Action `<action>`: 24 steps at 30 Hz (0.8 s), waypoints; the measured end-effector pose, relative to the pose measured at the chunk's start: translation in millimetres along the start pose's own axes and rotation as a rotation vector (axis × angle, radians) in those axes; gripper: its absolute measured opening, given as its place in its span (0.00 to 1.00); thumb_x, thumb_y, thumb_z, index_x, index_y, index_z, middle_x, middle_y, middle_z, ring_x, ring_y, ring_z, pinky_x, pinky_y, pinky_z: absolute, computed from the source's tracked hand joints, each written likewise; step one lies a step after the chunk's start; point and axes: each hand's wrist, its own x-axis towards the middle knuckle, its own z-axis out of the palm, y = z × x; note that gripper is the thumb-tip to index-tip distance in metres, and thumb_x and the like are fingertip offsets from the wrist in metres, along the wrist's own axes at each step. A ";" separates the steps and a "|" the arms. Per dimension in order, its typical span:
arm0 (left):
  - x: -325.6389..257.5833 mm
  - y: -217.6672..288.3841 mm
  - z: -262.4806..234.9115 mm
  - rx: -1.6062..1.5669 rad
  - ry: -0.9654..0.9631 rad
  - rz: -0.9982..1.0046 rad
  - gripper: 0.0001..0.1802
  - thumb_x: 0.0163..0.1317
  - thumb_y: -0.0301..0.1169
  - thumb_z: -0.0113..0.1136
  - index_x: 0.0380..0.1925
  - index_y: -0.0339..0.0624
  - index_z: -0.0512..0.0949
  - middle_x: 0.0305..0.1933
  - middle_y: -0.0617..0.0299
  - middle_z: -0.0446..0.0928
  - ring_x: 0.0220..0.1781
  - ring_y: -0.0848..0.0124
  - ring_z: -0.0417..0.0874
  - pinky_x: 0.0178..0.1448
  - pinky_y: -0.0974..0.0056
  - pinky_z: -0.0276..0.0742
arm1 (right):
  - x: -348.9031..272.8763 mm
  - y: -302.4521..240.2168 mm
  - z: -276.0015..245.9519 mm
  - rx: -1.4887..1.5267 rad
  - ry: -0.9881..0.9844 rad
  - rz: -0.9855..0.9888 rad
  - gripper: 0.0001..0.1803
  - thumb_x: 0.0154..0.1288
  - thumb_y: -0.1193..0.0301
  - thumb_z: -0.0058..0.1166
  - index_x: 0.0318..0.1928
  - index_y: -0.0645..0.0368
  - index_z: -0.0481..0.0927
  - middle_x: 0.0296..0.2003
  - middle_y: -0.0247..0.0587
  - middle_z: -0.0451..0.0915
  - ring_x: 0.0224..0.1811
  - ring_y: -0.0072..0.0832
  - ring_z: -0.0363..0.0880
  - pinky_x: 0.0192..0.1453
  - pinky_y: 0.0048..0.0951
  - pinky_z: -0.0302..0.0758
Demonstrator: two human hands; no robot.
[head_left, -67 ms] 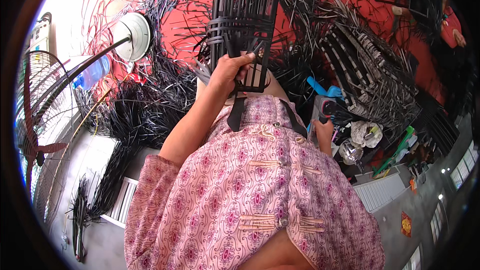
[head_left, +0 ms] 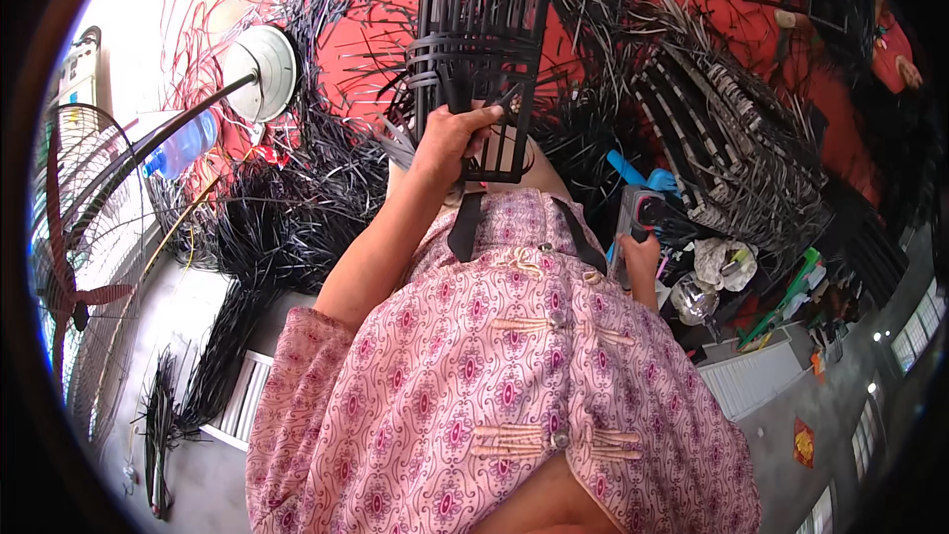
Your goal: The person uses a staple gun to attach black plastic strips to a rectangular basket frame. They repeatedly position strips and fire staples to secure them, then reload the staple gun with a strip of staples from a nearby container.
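Observation:
A long black slatted frame (head_left: pixel 539 40) stands out in front of my lap, its near end close to my thighs. Flat black strips (head_left: pixel 465 47) are woven across its bars, with loose ends hanging down. My left hand (head_left: pixel 453 140) is closed at the near end of the frame, thumb laid across toward the right; its fingertips are partly hidden. Low at my right side, my right hand (head_left: pixel 641 257) is wrapped around a grey-and-black hand tool (head_left: pixel 633 213), away from the frame. The tool's exact kind I cannot make out.
Cut black strips (head_left: pixel 287 227) lie in heaps over the red floor. A woven grey-and-black basket-like piece (head_left: pixel 736 148) sits at right, beside a clutter of small items (head_left: pixel 722 265). At left are a fan (head_left: pixel 74 292), a round pale lamp-like disc (head_left: pixel 262 69) and a blue water bottle (head_left: pixel 186 143).
The far end of the frame has tipped very slightly to the left. Both hands stay in practically the same place.

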 end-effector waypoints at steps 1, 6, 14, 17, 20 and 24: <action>-0.7 2.6 0.8 0.084 0.038 0.060 0.07 0.58 0.32 0.73 0.31 0.45 0.82 0.21 0.72 0.74 0.18 0.82 0.69 0.22 0.73 0.61 | 0.0 -16.6 0.0 0.007 -0.025 0.031 0.23 0.53 0.66 0.70 0.47 0.65 0.80 0.35 0.42 0.85 0.37 0.33 0.83 0.47 0.35 0.77; 19.4 7.3 7.7 0.371 0.102 0.304 0.07 0.56 0.31 0.72 0.29 0.40 0.85 0.23 0.70 0.79 0.24 0.80 0.76 0.29 0.69 0.69 | -9.3 -93.7 3.9 -0.070 -0.007 -0.087 0.21 0.53 0.68 0.71 0.46 0.65 0.81 0.37 0.46 0.86 0.36 0.33 0.84 0.45 0.35 0.79; 70.2 10.0 17.2 0.955 0.093 0.317 0.14 0.56 0.37 0.72 0.34 0.37 0.85 0.25 0.64 0.81 0.28 0.77 0.76 0.37 0.65 0.74 | -7.7 -168.6 14.6 -0.042 -0.163 -0.414 0.24 0.53 0.72 0.69 0.53 0.60 0.81 0.41 0.45 0.88 0.44 0.34 0.88 0.47 0.34 0.81; 93.3 -0.1 4.8 0.986 0.074 0.351 0.17 0.53 0.42 0.72 0.38 0.44 0.88 0.29 0.55 0.85 0.33 0.64 0.84 0.43 0.57 0.80 | -5.9 -188.2 21.4 0.008 -0.240 -0.480 0.28 0.54 0.71 0.68 0.57 0.59 0.79 0.45 0.46 0.87 0.47 0.38 0.89 0.49 0.33 0.81; 104.4 -5.1 -2.5 0.996 0.055 0.350 0.19 0.51 0.46 0.71 0.39 0.50 0.89 0.32 0.50 0.86 0.39 0.52 0.88 0.47 0.52 0.82 | -7.9 -207.8 27.4 0.016 -0.280 -0.519 0.31 0.55 0.67 0.68 0.61 0.58 0.79 0.47 0.49 0.87 0.49 0.43 0.88 0.51 0.33 0.81; 105.9 -5.6 -1.8 0.962 0.044 0.352 0.20 0.50 0.46 0.72 0.40 0.49 0.89 0.33 0.49 0.86 0.40 0.51 0.88 0.48 0.52 0.82 | -1.9 -220.1 37.5 -0.080 -0.321 -0.585 0.34 0.55 0.63 0.70 0.63 0.57 0.78 0.50 0.51 0.86 0.51 0.46 0.86 0.52 0.36 0.82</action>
